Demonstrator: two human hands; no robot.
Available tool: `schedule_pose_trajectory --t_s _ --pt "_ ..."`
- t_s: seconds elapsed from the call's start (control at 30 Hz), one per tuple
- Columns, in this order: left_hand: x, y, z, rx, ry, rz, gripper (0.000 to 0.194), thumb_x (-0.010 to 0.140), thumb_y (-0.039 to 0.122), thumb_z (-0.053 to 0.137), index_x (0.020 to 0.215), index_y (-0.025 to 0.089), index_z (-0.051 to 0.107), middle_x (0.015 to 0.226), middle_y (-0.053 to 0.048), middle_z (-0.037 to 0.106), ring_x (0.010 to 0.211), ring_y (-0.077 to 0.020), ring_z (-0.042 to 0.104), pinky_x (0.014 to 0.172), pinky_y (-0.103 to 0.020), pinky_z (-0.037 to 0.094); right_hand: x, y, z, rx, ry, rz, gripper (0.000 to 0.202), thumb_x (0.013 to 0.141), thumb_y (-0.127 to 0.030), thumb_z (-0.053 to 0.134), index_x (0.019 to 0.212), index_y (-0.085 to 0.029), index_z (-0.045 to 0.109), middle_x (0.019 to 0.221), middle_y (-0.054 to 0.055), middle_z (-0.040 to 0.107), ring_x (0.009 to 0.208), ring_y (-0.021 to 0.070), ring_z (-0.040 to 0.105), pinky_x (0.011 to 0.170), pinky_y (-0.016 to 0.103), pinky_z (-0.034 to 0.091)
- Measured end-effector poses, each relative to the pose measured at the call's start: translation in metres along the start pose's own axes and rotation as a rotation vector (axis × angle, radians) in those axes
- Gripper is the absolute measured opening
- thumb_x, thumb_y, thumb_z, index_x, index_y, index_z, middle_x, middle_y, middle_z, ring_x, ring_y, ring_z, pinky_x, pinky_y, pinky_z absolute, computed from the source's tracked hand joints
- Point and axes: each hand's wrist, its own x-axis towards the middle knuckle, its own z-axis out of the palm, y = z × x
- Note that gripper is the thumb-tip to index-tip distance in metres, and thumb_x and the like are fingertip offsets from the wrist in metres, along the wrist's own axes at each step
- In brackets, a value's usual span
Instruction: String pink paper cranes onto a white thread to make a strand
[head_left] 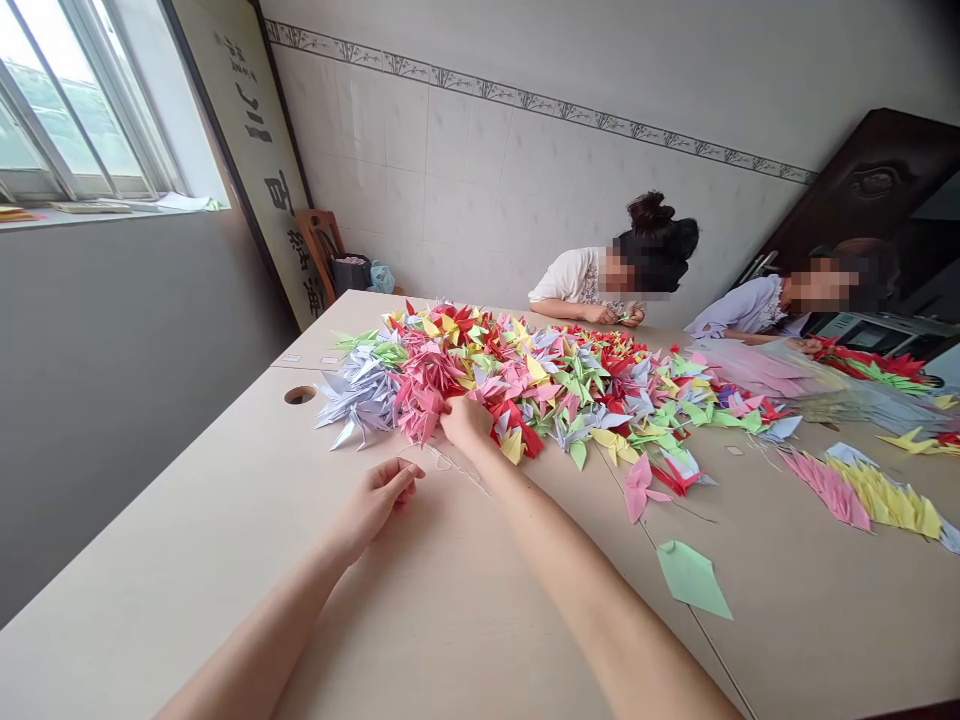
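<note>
Head view: a bunch of pink, pointed, folded-paper pieces (429,375) lies at the near left side of the pile, and my right hand (469,425) reaches to its lower edge. The tips of those fingers are tucked against the pink paper and partly hidden, so I cannot tell whether they are grasping a piece or only touching it. My left hand (386,488) is nearer to me, apart from the bunch, its fingers loosely curled; I cannot tell whether anything is inside them. Thin white thread (450,463) lies between my hands on the pale wood-toned counter (225,520). Just left of the pink bunch is a bunch of pale blue-lavender folded-paper pieces (364,390); to its right spreads a mixed heap of red, yellow, green, pink and pale blue folded paper (577,375). Nearer me on the right lies a flat, light-green paper piece (694,578), and farther right a row of yellow folded paper (892,495). Across the counter, a person in a white top (574,278) bends over both hands; a person in a pale lavender top (750,303) sits farther right.
</note>
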Motion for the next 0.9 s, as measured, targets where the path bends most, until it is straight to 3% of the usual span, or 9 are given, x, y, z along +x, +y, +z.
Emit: schedule_pose_trajectory --t_s 0.13,0.33,0.5,0.63,0.9 --pt "0.0 -0.001 0.0 -0.013 -0.001 -0.017 0.037 0.076 0.056 0.062 0.079 0.018 0.063 0.063 0.004 0.048 0.059 -0.0118 0.045 0.058 -0.023 0.04 0.011 -0.004 -0.017 0.189 0.012 -0.009 0.015 0.077 -0.029 0.06 0.077 -0.022 0.073 0.077 0.002 0.072 0.074 0.0184 0.065 0.064 0.027 0.045" --pt "0.0 -0.001 -0.001 0.003 0.003 -0.035 0.037 0.075 0.055 0.063 0.078 0.019 0.064 0.064 0.003 0.05 0.059 -0.0125 0.047 0.059 -0.024 0.041 0.042 -0.012 -0.068 0.442 0.141 -0.11 0.022 0.076 -0.035 0.057 0.079 -0.02 0.072 0.082 -0.001 0.071 0.073 0.0128 0.061 0.065 0.022 0.044" --pt "0.002 -0.001 -0.001 -0.018 -0.003 -0.036 0.037 0.074 0.056 0.063 0.079 0.019 0.064 0.066 0.003 0.052 0.061 -0.0127 0.048 0.06 -0.024 0.041 0.051 -0.014 -0.109 0.555 0.229 -0.186 0.021 0.075 -0.034 0.055 0.073 -0.017 0.068 0.066 -0.003 0.063 0.062 0.0112 0.054 0.063 0.023 0.042" --pt "-0.001 0.003 -0.001 -0.009 0.004 -0.042 0.039 0.073 0.057 0.064 0.079 0.019 0.064 0.066 0.002 0.052 0.06 -0.0125 0.047 0.058 -0.024 0.04 0.04 -0.02 -0.149 0.714 0.258 -0.284 0.016 0.073 -0.031 0.06 0.071 -0.015 0.065 0.062 -0.004 0.057 0.058 0.0095 0.048 0.058 0.022 0.039" --pt "-0.003 0.006 0.001 0.049 0.061 -0.026 0.045 0.069 0.062 0.066 0.082 0.02 0.061 0.067 0.003 0.051 0.059 -0.0124 0.046 0.057 -0.025 0.039 -0.017 -0.029 -0.224 0.813 0.151 -0.432 0.012 0.079 -0.024 0.062 0.071 -0.015 0.062 0.062 -0.003 0.056 0.053 0.0067 0.047 0.052 0.02 0.038"
